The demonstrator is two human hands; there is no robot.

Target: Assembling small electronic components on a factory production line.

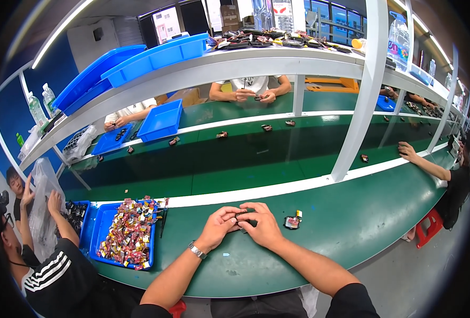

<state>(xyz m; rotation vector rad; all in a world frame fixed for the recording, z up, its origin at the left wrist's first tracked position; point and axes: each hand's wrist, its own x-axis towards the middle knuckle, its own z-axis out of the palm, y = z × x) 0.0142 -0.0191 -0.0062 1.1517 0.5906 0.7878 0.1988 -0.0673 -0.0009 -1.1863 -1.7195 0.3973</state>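
My left hand (217, 229), with a metal watch on its wrist, meets my right hand (261, 227) over the green bench. Both sets of fingers are closed around a small black part (240, 216); the fingers cover most of it, so its exact kind is hidden. Just right of my right hand lies a small dark electronic assembly (291, 222) with a yellow-and-white tag. On my left, a blue tray (151, 261) is heaped with small red, yellow and white tagged components (126, 233). Beside the tray's right edge rests a thin dark tool (164, 222).
Beyond a white rail (213, 199), similar assemblies lie spaced along a dark green belt (235, 169). A white post (359, 100) rises at right; a shelf overhead bears blue trays (158, 59) and piled parts. A co-worker at left handles a plastic bag (43, 206). Others work opposite and at right.
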